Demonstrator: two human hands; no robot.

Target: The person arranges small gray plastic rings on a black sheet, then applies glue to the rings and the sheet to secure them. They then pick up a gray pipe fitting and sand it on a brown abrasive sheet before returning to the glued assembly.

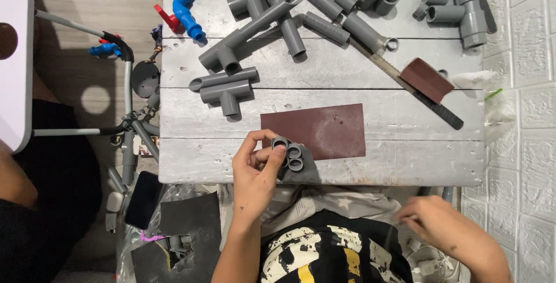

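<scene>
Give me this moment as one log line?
left hand: holds grey pipe fitting | right hand: off table, empty | sandpaper sheet: flat beside fitting

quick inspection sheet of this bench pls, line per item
surface: grey plank table, worn paint
job's things: small grey pipe fittings pinched in left hand; brown sandpaper sheet flat beside them
clutter: loose grey pipes and tees, blue elbow, metal ruler, folded sandpaper
grippers: left hand grips fittings; right hand off the table edge, contents unclear
cables: nothing seen
surroundings: white tiled wall, pipe frame on the floor

Grey plank table [324, 69], white embossed wall [524, 144], possibly wooden floor [87, 5].
</scene>
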